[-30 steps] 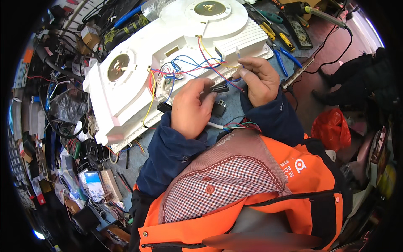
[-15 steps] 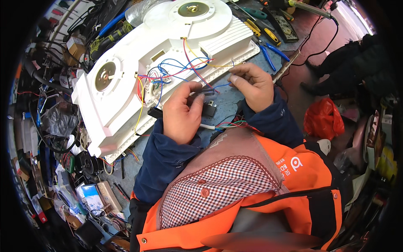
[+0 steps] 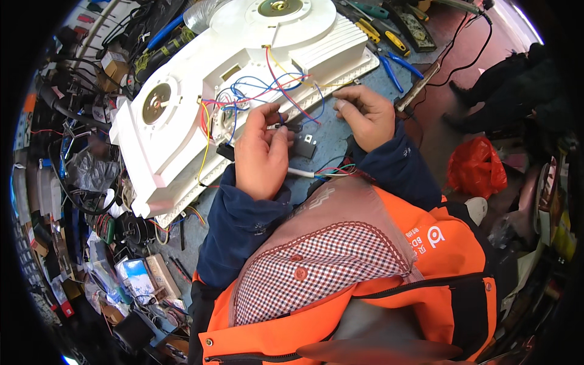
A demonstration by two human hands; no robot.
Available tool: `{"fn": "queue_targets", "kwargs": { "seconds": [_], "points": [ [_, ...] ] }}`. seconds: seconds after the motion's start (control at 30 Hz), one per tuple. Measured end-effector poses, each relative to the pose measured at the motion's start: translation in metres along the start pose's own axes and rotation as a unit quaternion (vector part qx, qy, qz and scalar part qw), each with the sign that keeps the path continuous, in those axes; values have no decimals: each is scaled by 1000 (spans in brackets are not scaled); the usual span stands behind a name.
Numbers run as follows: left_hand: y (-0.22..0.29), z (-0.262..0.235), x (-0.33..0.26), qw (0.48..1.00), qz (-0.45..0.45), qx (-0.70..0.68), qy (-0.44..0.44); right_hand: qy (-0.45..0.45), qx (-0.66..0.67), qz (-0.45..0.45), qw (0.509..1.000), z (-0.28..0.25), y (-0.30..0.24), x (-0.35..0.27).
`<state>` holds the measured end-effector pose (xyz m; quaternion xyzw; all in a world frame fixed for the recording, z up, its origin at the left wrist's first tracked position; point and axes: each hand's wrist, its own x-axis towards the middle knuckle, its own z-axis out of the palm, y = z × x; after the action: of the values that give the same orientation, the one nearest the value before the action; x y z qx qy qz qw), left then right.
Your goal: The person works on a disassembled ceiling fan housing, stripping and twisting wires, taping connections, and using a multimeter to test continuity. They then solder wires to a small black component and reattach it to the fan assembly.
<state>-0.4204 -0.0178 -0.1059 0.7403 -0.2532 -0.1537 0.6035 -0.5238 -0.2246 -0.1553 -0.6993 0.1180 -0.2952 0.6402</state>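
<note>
Left hand (image 3: 263,153) and right hand (image 3: 365,115) pinch wires (image 3: 286,85) over white housing (image 3: 182,131).

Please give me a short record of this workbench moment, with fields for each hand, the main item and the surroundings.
Left hand: left hand pinches thin wires near a small black part, fingers closed.
Right hand: right hand rests on the blue benchtop, fingertips gathered on the wires; whether it grips them cannot be told.
Main item: white plastic appliance panel with two round hubs, coloured wires spilling out.
Surroundings: blue-handled pliers beyond the panel; red bag on the floor.
</note>
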Motion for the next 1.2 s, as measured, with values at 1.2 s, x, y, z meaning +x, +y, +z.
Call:
{"fn": "queue_targets", "kwargs": {
  "seconds": [1.2],
  "points": [
    [-3,-6,-2,992,24,124,24,2,-166,-153,974,7,-13,-3]
  ]
}}
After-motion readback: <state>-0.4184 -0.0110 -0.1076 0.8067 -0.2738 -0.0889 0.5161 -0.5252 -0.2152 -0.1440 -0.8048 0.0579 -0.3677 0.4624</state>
